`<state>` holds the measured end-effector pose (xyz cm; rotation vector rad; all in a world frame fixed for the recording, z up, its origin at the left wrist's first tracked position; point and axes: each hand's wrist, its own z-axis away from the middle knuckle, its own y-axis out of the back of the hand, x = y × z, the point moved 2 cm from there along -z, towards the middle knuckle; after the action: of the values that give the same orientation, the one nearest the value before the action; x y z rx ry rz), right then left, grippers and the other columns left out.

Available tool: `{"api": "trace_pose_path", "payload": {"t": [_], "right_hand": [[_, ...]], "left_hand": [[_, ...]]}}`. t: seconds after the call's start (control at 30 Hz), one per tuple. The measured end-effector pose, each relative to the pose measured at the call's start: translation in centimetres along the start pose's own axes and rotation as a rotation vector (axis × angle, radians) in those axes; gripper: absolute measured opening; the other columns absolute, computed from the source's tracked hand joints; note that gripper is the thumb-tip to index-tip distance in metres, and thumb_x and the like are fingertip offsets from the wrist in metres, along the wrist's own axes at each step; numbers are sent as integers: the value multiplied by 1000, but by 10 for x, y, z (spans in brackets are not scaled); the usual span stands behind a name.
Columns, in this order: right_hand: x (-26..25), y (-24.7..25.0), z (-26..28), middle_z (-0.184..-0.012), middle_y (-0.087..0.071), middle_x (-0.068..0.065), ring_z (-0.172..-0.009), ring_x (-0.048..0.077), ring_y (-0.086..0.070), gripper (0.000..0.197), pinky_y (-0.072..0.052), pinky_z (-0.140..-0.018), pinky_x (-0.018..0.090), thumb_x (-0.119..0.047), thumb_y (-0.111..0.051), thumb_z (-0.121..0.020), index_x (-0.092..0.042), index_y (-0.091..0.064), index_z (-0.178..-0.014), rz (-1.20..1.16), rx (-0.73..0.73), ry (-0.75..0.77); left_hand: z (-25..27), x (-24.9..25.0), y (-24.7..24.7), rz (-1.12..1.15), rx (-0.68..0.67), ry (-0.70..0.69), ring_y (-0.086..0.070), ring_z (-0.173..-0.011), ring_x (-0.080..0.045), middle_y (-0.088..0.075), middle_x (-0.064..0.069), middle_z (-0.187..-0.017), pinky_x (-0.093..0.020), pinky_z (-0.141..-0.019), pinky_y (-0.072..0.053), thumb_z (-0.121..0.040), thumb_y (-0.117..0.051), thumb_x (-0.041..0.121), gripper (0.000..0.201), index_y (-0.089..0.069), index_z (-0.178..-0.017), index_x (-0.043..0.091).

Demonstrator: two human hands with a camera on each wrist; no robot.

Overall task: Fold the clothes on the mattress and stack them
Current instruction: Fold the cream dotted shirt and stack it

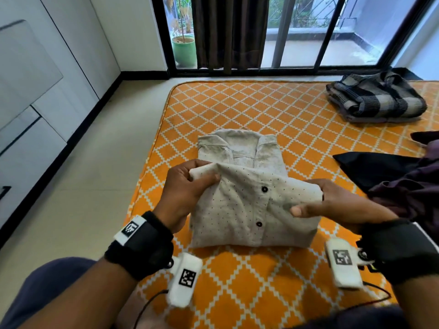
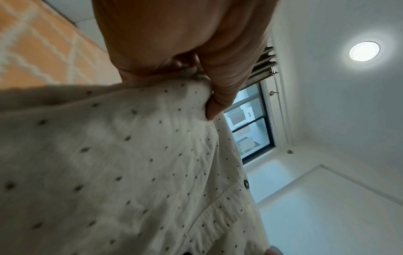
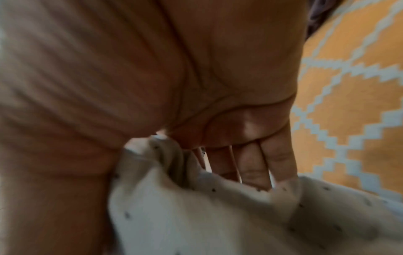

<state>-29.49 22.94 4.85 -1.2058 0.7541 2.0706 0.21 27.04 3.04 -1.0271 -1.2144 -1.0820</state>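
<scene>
**Cream cotton, one fold from done**

Cream fabric is what may misbehave here. The cream dotted button-front shirt (image 1: 251, 205) lies near the middle of the orange diamond-patterned mattress (image 1: 308, 129), its lower half raised and its collar end flat beyond. The left hand (image 1: 187, 193) pinches the lifted left corner between thumb and curled fingers; the right hand (image 1: 332, 203) pinches the right corner, thumb on top, its fingers (image 3: 253, 165) reaching under the cloth. If one corner travels ahead of the other, I judge the fold would land skewed; a loosened pinch would let the soft layers slump and the tucked sides spill out.

The shirt is pale with small dark dots, two dark buttons showing on the placket, softly creased. The folded grey-and-black checked garment (image 1: 377, 98) sits at the mattress's far right corner, well apart; the dark unfolded clothes (image 1: 403, 181) lie at its right edge.
</scene>
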Motion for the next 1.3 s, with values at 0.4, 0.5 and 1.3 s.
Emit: {"api": "trace_pose_path", "payload": {"t": [0.4,0.5,1.3], "right_hand": [[49,-6,-57,-108,-79,11,-101,34,-75,39,-58,-93,60,-23,-82,-85,-11,-70,-121,-215,377,-218],[50,-4,-56,-106,-79,10,-98,34,-75,23,-59,-89,60,-19,-73,-96,-15,-69,-119,-122,411,-234],[72,-78,-84,-158,48,-5,-146,10,44,102,16,-127,43,-89,-1,-85,-24,37,-154,1087,171,55]], "left_hand": [[7,-51,14,-253,-117,402,-69,-111,-24,-68,-1,-125,-49,-93,-59,-63,-86,0,86,-44,-133,27],[11,-48,12,-222,-91,355,-67,-113,-22,-65,1,-128,-51,-94,-59,-61,-73,4,93,-33,-140,35],[-20,-85,-18,-1475,-657,-20,51,-140,-26,55,-7,-151,-63,-120,17,-61,-48,101,148,41,-150,22]]}}
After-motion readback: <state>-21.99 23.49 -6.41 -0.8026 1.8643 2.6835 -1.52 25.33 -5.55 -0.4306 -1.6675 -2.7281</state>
